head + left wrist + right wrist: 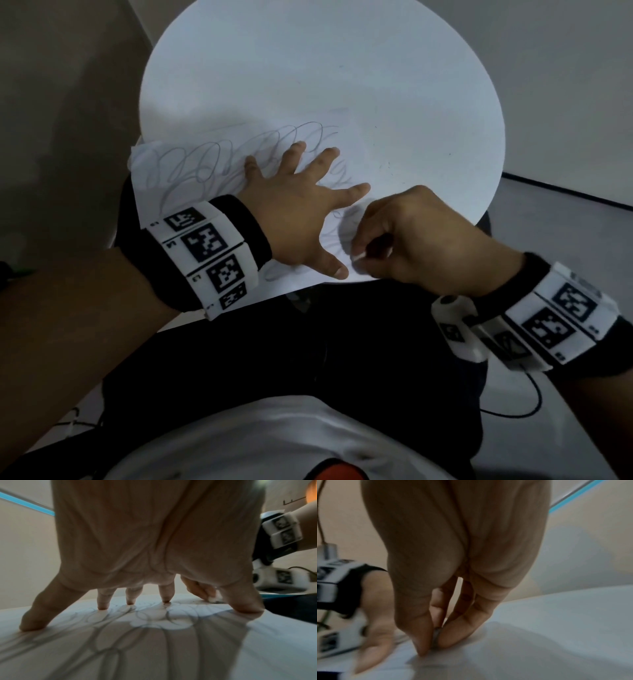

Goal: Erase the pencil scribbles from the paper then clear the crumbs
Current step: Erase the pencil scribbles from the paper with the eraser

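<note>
A white sheet of paper covered in looping grey pencil scribbles lies on the near left part of a round white table. My left hand presses flat on the paper with fingers spread; its fingertips touch the sheet. My right hand pinches a small white eraser between thumb and fingers, its tip down on the paper by my left thumb. The eraser shows behind the thumb, with dark crumbs beside it. In the right wrist view the eraser is mostly hidden between the fingers.
The paper's left corner overhangs the table rim. The table's near edge lies just under my hands, with my dark-clad lap below it. A few faint marks dot the tabletop to the right. Grey floor surrounds the table.
</note>
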`<action>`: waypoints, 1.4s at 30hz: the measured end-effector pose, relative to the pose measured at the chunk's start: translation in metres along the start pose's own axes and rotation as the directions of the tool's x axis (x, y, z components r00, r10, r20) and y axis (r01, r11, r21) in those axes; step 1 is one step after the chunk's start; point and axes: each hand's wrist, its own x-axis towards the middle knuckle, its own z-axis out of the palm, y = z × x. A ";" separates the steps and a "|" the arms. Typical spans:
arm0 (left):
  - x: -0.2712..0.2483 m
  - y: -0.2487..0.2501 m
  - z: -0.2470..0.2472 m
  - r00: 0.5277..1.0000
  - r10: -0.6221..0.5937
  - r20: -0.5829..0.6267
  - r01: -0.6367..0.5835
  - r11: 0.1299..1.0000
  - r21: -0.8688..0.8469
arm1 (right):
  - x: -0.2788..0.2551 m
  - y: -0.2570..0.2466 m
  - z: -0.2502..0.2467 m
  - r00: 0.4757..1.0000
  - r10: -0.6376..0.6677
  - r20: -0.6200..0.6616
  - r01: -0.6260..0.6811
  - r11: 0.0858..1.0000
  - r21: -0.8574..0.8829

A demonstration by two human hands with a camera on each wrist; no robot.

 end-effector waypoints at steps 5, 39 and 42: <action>0.000 0.000 -0.001 1.000 -0.009 0.015 0.010 1.000 -0.022 | 0.003 0.011 -0.013 0.985 0.128 -0.113 -0.128 0.992 0.001; -0.003 0.005 -0.004 0.999 0.022 0.028 -0.022 1.000 -0.010 | 0.010 0.007 -0.012 0.982 0.141 -0.125 -0.140 0.990 0.014; -0.004 0.005 -0.003 0.999 0.028 0.021 -0.028 1.000 -0.004 | 0.008 0.000 -0.007 0.993 0.103 -0.064 -0.099 0.993 0.058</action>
